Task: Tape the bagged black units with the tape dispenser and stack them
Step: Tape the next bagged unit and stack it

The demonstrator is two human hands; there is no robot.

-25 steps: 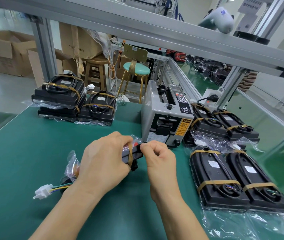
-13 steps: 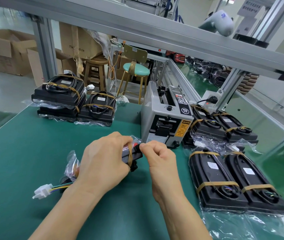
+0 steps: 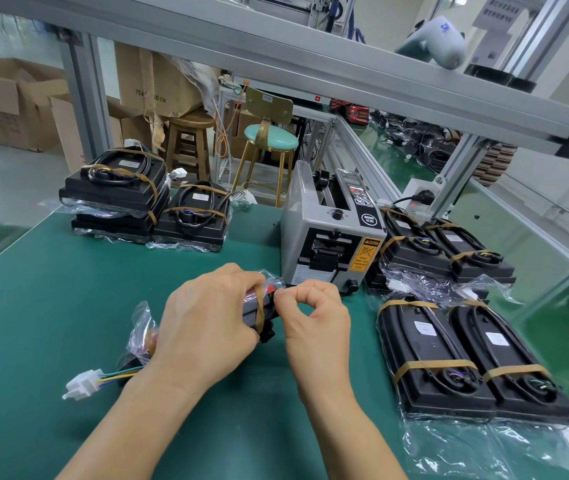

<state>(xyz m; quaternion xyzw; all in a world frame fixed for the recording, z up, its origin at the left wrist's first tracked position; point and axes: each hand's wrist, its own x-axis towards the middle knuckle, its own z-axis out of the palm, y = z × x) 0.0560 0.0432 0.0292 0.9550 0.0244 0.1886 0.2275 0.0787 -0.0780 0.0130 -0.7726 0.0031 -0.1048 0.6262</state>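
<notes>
On the green table (image 3: 51, 306), near its front edge, the bagged black unit (image 3: 259, 313) is lain from left hand to right. It is gripped by the left hand (image 3: 207, 327); brown tape (image 3: 260, 308) is pinched by the right hand (image 3: 314, 317), nearer the grey tape dispenser (image 3: 331, 244).

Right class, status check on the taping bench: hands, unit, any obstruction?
Left hand grips bagged unit. Right hand pinches tape at its end. Tape dispenser just behind, nothing blocking.
</notes>
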